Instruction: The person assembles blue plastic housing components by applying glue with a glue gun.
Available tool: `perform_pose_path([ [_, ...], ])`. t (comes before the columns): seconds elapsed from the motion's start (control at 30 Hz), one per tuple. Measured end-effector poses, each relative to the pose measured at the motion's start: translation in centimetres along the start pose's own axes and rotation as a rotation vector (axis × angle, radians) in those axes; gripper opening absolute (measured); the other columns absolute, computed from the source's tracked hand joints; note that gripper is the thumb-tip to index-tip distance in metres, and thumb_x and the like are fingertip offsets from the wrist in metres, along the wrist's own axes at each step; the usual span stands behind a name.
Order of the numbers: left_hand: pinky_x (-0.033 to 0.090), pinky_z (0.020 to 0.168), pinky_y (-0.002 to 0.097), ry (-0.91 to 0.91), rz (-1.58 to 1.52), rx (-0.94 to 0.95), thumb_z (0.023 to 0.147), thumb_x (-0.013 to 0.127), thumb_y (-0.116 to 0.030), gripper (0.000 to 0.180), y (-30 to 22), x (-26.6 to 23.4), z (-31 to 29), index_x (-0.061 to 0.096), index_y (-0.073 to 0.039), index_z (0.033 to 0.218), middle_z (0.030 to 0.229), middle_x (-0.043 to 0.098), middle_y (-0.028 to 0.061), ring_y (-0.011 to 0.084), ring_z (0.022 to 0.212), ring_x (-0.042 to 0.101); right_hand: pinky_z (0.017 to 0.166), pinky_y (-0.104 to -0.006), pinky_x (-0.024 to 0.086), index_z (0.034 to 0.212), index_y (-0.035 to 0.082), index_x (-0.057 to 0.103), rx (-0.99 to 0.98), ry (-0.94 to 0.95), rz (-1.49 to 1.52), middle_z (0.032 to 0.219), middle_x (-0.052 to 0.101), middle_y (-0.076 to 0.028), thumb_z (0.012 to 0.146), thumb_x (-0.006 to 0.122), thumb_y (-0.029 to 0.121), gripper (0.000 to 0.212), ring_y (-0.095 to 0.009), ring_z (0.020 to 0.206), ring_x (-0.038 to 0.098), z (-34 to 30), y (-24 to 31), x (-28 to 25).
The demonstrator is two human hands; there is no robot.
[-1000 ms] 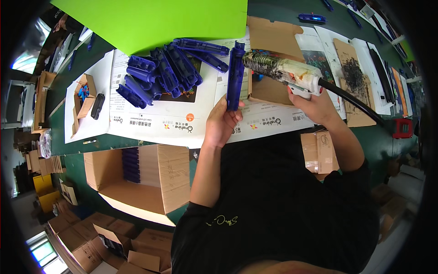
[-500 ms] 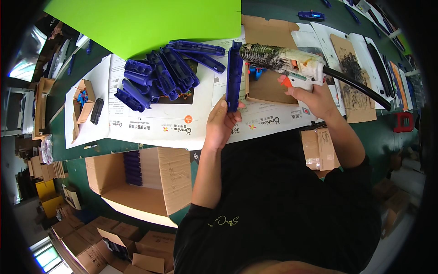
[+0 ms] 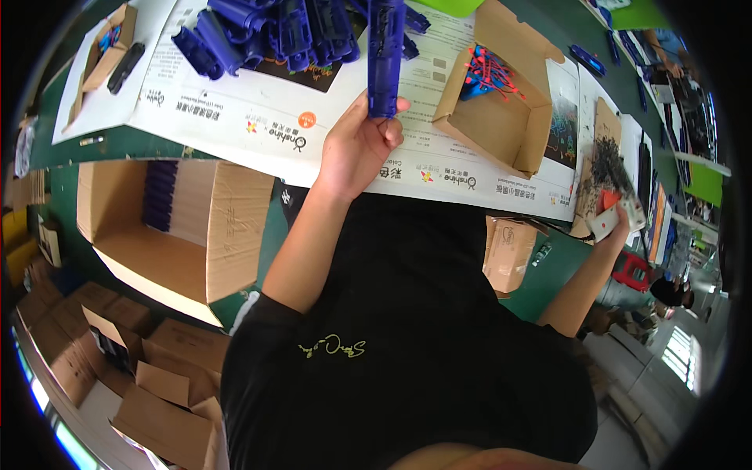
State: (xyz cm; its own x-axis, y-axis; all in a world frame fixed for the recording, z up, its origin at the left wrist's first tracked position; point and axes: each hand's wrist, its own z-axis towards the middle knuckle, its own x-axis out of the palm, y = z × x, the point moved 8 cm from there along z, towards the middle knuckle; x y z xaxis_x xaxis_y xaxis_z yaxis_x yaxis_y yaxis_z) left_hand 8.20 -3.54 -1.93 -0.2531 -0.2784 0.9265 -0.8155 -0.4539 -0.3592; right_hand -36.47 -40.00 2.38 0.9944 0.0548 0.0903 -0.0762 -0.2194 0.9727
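Note:
My left hand (image 3: 356, 149) is closed on the lower end of a long, dark blue plastic shell (image 3: 384, 59), held upright with its hollow side showing. Over at the right, my right hand (image 3: 615, 227) grips a grimy white glue gun (image 3: 633, 205) with an orange trigger, above a cardboard sheet (image 3: 607, 125) smeared black. More blue shells (image 3: 294, 35) lie heaped on the printed paper (image 3: 251, 110) left of the held one. Between my hands sits an open shallow cardboard box (image 3: 501, 141) with red and blue wired parts (image 3: 489, 74) in it.
Below the table edge at left is a large open carton (image 3: 184, 243) with a row of blue shells. A small box (image 3: 98, 66) and a black piece (image 3: 125, 68) lie far left. Right of me are a taped carton (image 3: 509, 254) and a red stool-like object (image 3: 631, 271).
The glue gun has moved away from the blue shell, out to the right in my right hand. My left hand still holds the shell. The whole view has shifted and tilted.

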Motion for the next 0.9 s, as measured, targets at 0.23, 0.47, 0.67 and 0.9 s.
perform_pose_path([
  [0.23,0.037,0.071,0.0305,-0.034,0.028,-0.027,0.102,0.026,-0.026,0.035,0.3,0.0,-0.1,0.050,-0.004,0.115,0.104,0.060,0.0110,0.0162,0.072,0.039,0.063,-0.0252,0.045,0.093,-0.004,0.066,-0.370,-0.127,-1.688,0.078,0.065,-0.009,0.087,0.061,0.031,0.036,-0.015,0.073,0.061,-2.9,6.2,3.3],
  [0.47,0.037,0.071,0.0307,-0.029,0.017,0.007,0.102,0.026,-0.027,0.036,0.7,-0.7,-0.3,0.050,-0.003,0.113,0.105,0.059,0.0122,0.0160,0.071,0.041,0.065,-0.0314,0.049,0.096,0.006,0.069,-0.713,0.646,-1.199,0.078,0.067,-0.008,0.083,0.067,0.035,0.032,-0.021,0.069,0.063,-16.7,-1.6,31.9],
  [0.67,0.042,0.070,0.0291,-0.019,0.063,0.042,0.101,0.029,-0.023,0.034,0.1,0.2,-0.7,0.049,-0.002,0.119,0.102,0.063,0.0117,0.0150,0.070,0.048,0.062,-0.0384,0.049,0.089,0.009,0.069,-0.774,0.557,-1.330,0.076,0.067,-0.010,0.081,0.064,0.041,0.033,-0.028,0.070,0.064,-16.5,-4.0,35.9],
  [0.9,0.041,0.073,0.0322,-0.020,0.074,-0.016,0.101,0.029,-0.024,0.033,0.2,0.1,-0.7,0.051,-0.002,0.114,0.104,0.063,0.0145,0.0173,0.071,0.045,0.067,-0.0298,0.051,0.090,0.005,0.068,-0.626,0.609,-1.064,0.081,0.069,-0.013,0.078,0.067,0.020,0.019,-0.021,0.072,0.068,-16.6,-1.6,32.3],
])
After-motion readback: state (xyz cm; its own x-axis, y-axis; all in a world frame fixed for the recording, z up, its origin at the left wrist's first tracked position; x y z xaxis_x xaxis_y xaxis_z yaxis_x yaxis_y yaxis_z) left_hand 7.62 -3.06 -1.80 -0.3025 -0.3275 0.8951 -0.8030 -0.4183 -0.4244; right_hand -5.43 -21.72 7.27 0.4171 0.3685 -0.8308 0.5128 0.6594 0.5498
